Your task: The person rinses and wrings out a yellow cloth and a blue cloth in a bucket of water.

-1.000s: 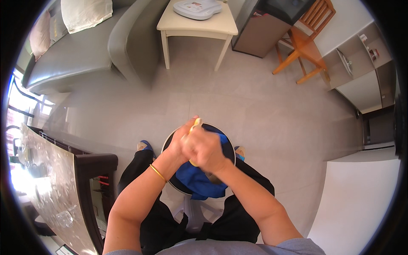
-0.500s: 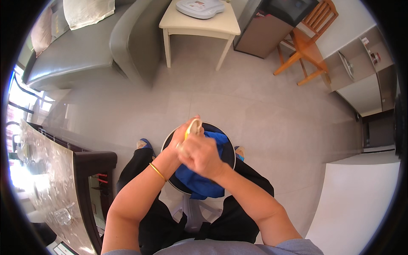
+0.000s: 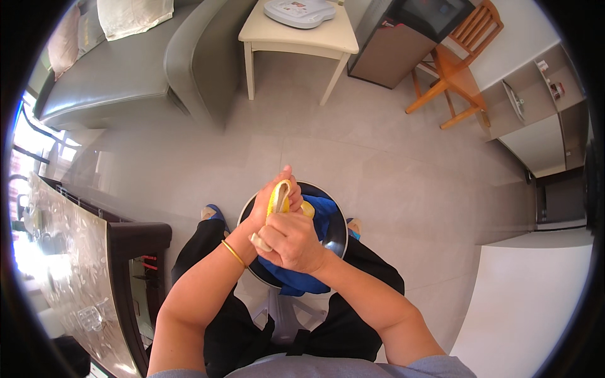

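Observation:
Above a round dark basin [image 3: 340, 239] with a pale rim, both my hands are closed on a yellow-and-cream cloth [image 3: 275, 200]. The cloth is bunched up, with a folded loop standing up between the hands and a pale end sticking out beside my right fingers. My left hand [image 3: 259, 205], behind a gold bangle [image 3: 233, 254], grips its far part. Nearer to me, my right hand [image 3: 293, 242] is wrapped round it in a fist. Blue fabric [image 3: 296, 277] lies in the basin below, partly hidden by my hands.
The basin rests between my knees over a grey stool [image 3: 287, 321]. On the left stands a dark-framed table [image 3: 82, 264] with a patterned top; on the right, a white cabinet [image 3: 529, 296]. A grey sofa [image 3: 113, 82], cream table [image 3: 302, 39] and wooden chair [image 3: 454, 82] are farther off.
My right hand has turned and shifted slightly down and left. More of the cloth's yellow side shows between my hands, and its pale end sticks out at the left of my right fist.

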